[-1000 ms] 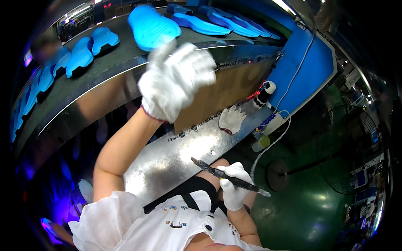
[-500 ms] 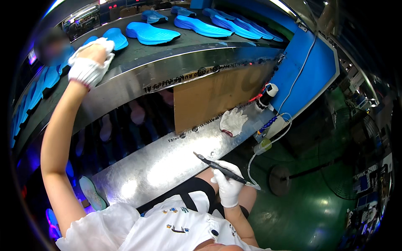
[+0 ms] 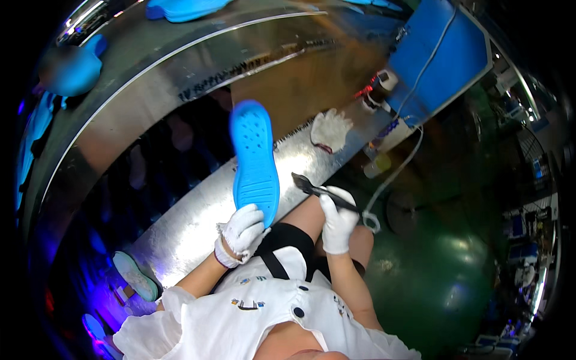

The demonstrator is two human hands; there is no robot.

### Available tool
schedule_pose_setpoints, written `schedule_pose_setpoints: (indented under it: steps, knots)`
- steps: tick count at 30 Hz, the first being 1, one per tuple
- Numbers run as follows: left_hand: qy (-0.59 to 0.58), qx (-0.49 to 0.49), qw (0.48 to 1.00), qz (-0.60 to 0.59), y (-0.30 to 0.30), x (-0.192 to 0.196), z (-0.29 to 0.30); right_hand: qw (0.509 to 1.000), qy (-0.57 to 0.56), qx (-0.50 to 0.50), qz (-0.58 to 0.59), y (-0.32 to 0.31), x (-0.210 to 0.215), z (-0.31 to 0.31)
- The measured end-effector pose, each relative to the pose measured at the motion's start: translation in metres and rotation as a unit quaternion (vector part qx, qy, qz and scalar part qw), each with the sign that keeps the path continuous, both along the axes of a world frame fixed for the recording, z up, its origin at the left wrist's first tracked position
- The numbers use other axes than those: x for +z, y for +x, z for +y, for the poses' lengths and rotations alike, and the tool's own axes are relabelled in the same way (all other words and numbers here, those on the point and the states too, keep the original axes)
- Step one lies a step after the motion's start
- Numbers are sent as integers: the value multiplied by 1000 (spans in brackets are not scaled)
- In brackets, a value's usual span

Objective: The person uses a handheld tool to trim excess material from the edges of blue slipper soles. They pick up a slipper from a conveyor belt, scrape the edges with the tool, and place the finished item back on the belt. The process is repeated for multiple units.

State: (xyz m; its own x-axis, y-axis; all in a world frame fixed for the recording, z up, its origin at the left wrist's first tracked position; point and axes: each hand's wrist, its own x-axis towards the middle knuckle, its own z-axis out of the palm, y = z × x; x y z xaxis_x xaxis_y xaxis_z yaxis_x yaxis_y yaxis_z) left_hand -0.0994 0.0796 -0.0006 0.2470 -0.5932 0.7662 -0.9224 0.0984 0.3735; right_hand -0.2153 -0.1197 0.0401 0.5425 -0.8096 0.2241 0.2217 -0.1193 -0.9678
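My left hand, in a white glove, grips a bright blue shoe sole by its lower end. The sole stands upright over the metal ledge, its face with small pits and cross ridges turned toward me. To its right, my white-gloved right hand is closed around a slim black brush-like pen. The pen's dark tip points up and left, apart from the sole. A white hose runs near the pen's rear end.
A metal ledge lies before me, bearing a loose white glove. Beyond it curves a dark conveyor with blue soles. A pale green sole is at lower left; a blue panel stands at right.
My left hand has come back from the conveyor to the middle, now holding a blue sole. My right hand has shifted slightly upward with the pen. The view has tilted downward.
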Motion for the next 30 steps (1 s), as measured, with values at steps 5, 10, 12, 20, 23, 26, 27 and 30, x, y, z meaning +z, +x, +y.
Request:
schedule_pose_setpoints:
  steps: [5,10,12,20,23,26,27,30]
  knots:
    - [40,9,972,232,-13,-39,15,986,161,28,-31,17,-5,0]
    - [-120,-125,536,826,26,-49,0,968,236,69,-45,26,-23,-1]
    - [-161,-325,374,854,42,-72,-13,974,211,72,-34,33,-30,-2]
    - [-66,-85,289,951,18,-34,-75,878,-300,36,372,92,-42,-9]
    - [-81,-61,387,917,12,-42,-80,799,-460,99,375,75,-13,19]
    - [-133,-146,300,933,13,-29,-75,763,-483,214,372,31,30,31]
    - [-163,-198,296,920,11,-31,-73,763,-480,217,374,31,36,26]
    - [-120,-202,345,909,-6,-13,-58,879,-437,27,185,44,40,9]
